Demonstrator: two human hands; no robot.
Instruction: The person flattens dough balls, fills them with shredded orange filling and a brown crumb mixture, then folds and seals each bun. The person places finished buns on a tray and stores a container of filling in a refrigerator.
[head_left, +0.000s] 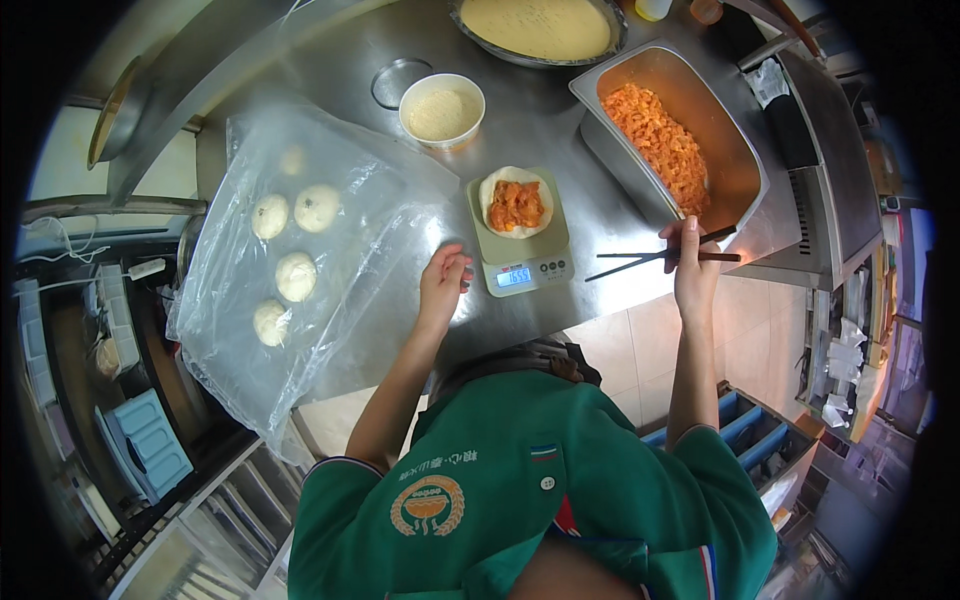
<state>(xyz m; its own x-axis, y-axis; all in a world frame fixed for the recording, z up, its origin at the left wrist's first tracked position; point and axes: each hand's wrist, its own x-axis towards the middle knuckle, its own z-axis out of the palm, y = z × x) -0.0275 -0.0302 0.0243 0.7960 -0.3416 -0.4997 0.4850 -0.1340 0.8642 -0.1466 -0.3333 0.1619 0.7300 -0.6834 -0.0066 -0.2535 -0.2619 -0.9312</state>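
In my right hand [692, 262] is a pair of dark chopsticks [635, 262], crossed, their tips pointing left over the steel table near its front edge. My left hand [445, 280] rests just left of a green kitchen scale [556, 240], its fingers loosely curled and holding nothing. On the scale lies a round of flattened white dough [491, 189], topped in the middle with a heap of orange-red chopped filling [517, 205]. The scale's display [514, 278] is lit. More orange filling [655, 140] lies in a deep steel pan [745, 165], beyond my right hand.
Several dough balls [296, 277] lie under clear plastic sheeting [350, 165] at the left. Behind the scale stands a white tub [476, 112] of pale granular stuff, near a metal ring [385, 100]. A large bowl [535, 62] of yellowish mixture sits at the back.
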